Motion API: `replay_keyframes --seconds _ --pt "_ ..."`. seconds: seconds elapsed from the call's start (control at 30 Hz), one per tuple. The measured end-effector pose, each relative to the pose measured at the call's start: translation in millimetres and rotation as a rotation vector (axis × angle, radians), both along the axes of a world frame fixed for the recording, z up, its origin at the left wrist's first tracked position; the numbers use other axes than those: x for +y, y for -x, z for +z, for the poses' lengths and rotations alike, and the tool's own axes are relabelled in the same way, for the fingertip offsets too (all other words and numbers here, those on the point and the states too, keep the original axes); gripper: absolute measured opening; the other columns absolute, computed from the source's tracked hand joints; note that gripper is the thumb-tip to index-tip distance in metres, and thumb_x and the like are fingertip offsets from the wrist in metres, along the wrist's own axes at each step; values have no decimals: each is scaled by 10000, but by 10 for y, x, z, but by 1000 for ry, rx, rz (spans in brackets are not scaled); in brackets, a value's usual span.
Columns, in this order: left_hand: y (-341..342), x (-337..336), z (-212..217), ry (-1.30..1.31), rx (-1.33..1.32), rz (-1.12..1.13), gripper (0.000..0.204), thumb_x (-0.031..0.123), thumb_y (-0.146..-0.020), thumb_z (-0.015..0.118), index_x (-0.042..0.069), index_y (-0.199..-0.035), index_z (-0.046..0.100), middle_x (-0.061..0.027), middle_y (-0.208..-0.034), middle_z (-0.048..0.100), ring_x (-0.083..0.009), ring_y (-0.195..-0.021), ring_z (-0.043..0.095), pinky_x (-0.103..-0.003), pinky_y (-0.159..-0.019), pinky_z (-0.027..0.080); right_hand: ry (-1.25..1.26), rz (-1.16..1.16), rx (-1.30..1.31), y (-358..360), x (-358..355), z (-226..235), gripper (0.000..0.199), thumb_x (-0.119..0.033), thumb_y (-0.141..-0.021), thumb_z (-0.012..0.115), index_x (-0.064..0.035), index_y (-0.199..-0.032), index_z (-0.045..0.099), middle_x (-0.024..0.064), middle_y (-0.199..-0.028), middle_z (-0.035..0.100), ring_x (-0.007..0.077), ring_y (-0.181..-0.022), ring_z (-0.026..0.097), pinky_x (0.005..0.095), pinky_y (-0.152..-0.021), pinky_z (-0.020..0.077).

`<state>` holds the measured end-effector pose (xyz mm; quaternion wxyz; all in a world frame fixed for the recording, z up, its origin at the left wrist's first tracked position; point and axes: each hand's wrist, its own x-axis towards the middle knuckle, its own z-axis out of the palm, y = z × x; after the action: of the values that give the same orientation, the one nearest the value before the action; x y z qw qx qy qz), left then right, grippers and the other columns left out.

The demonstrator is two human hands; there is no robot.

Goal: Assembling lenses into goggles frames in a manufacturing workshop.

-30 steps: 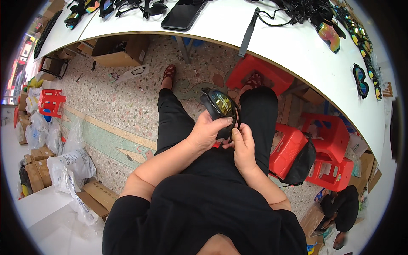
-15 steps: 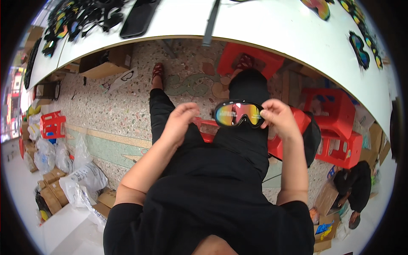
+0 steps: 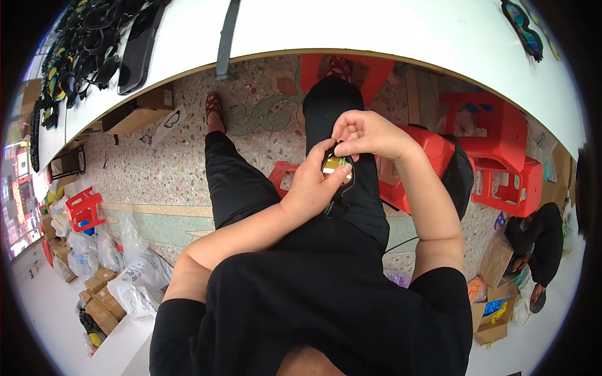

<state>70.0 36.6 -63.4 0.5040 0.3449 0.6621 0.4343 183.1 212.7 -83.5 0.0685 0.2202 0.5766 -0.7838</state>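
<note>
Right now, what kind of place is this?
Probably a small workshop or packing room for goggles: rows of goggles lie on a white table, with cardboard boxes and red plastic stools on the floor.

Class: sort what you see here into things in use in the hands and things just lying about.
In use: goggles, left hand, right hand.

Lying about: goggles pile and strap on the table, red stools, boxes, bags.

Brown cardboard boxes [image 3: 100, 294] and clear plastic bags [image 3: 135, 276] lie lower left; another box [image 3: 139, 113] sits under the table
</note>
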Motion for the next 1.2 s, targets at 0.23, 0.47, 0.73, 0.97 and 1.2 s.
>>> replay_keyframes --seconds 0.23,0.47,0.73,0.97,1.2 --pt "-25 -91 -365 -38 -95 113 505 170 -888 730 -74 -1280 526 -188 -1112 648 -214 -995 651 -306 -868 523 -43 -518 -14 -552 -686 116 204 -115 -894 705 -47 -1042 581 -7 -813 623 48 -666 584 187 -570 465" --pt "-36 -98 -397 -31 -110 93 519 186 -887 733 -60 -1296 529 -189 -1170 642 -221 -1062 637 -317 -920 503 -8 -789 35 -471 -1156 113 215 -21 -876 723 -25 -1028 571 -16 -821 595 23 -695 547 173 -611 466" --pt "63 -100 -254 -103 -17 -113 467 119 -931 684 -15 -1333 488 -63 -1113 622 -107 -992 595 -267 -871 507 137 -775 205 -652 -1124 -182 206 -15 -900 678 -35 -1070 564 25 -906 627 54 -705 577 191 -580 496" --pt "24 -52 -113 -162 229 -178 485 197 -918 668 -45 -1307 507 -222 -1091 600 -371 -1006 618 -389 -876 499 280 -793 211 -575 -1135 -95 377 -26 -901 679 10 -1256 556 10 -872 595 52 -699 576 198 -599 498" --pt "157 -50 -97 -223 452 -168 383 220 -922 653 -55 -1183 600 -220 -1074 597 -358 -985 611 -408 -866 496 215 -779 123 -557 -1122 -141 422 -24 -894 686 14 -1292 553 -12 -832 574 31 -644 541 171 -546 450"
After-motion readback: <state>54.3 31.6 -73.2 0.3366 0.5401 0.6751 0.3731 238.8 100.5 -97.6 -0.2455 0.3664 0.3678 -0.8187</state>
